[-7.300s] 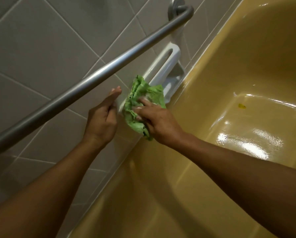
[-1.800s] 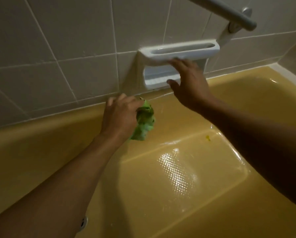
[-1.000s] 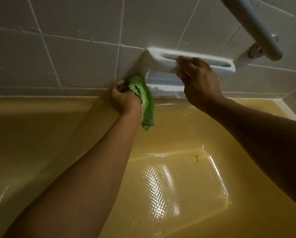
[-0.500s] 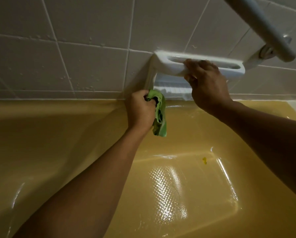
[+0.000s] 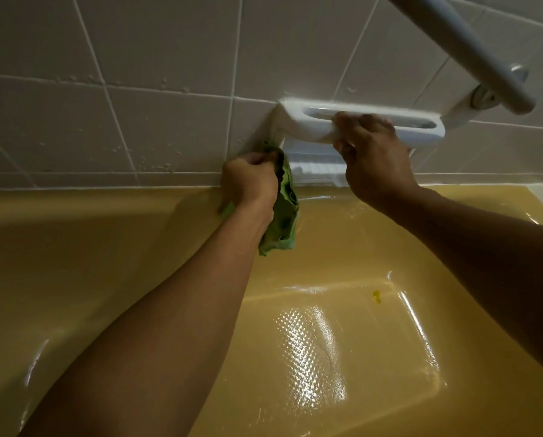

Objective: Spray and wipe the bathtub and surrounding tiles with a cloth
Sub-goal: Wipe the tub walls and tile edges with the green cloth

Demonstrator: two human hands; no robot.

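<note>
Head view: my left hand (image 5: 251,181) is clenched around the green cloth (image 5: 284,212), knuckles against the wet tiles (image 5: 169,127) at the bathtub (image 5: 74,263) rim. The cloth bunches in my fist and hangs below it, over the tub's inner wall. My right hand (image 5: 374,159), just right of the left, curls its fingers over the front bar of the white soap dish (image 5: 295,121). A grab bar (image 5: 472,45) runs above it.

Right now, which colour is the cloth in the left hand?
Green; the cloth shows best in the head view, gripped by the left hand.
</note>
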